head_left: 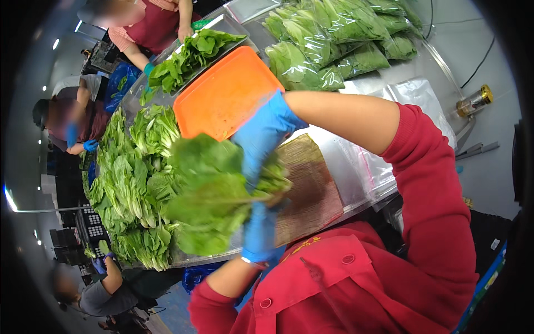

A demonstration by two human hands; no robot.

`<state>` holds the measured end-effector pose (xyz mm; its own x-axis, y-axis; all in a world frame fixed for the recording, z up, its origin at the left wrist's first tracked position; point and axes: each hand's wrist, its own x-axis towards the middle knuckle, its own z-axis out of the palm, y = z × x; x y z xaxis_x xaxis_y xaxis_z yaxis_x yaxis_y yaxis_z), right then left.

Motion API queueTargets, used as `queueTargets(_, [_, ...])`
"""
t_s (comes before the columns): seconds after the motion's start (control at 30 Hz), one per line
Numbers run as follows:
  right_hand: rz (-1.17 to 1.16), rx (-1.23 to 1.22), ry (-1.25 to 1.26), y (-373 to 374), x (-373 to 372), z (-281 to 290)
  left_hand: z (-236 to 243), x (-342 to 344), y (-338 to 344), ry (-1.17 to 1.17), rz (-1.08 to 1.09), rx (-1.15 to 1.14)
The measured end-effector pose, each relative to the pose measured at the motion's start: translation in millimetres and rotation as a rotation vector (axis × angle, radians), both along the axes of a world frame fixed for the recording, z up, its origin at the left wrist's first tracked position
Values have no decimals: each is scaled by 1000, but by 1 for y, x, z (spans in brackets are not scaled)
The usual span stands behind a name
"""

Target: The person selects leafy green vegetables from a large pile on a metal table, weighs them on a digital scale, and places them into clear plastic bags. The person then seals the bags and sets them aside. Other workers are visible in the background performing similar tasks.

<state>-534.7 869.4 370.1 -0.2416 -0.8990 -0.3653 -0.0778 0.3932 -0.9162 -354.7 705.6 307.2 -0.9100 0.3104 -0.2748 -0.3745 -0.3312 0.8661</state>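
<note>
A bunch of broad green leafy greens (208, 189) is held up over the steel table, blurred by motion. My left hand (258, 228), in a blue glove, grips it from below near the stems. My right hand (258, 133), also blue-gloved, is closed on it from above, its fingertips partly hidden by leaves. Beneath and right of the bunch lies a worn brownish board (311, 200). An empty orange tray (222, 83) lies just beyond my right hand, and a large pile of loose greens (130, 200) spreads to the left of the bunch.
Several bagged greens (350, 39) are stacked at the back, with clear plastic bags (417, 117) on the right. Co-workers stand at the back (147, 28), at the left (75, 111) and at the lower left (97, 298). A gold-capped cylinder (473, 100) sits beyond the table's right edge.
</note>
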Motion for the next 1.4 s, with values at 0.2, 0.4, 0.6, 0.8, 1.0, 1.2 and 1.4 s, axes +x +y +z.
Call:
queueTargets(0.2, [267,380,-212,19,12,-124,-97,39,69,-620,-92,146])
queueTargets(0.4, [70,341,78,46,24,-139,-108,37,76,-729,-139,80])
queueTargets(0.6, [-191,36,-127,65,42,-136,-97,45,78,-709,-116,42])
queueTargets(0.8, [-267,102,23,72,56,-114,-96,47,65,-652,-243,-52])
queueTargets(1.0, [-300,-33,321,71,83,-132,-102,27,61,-726,-373,-159])
queueTargets(1.2, [-262,361,632,45,106,-112,-114,21,64,-733,-343,-203])
queueTargets(1.4, [-344,361,669,41,108,-126,-84,67,34,653,-549,-1076])
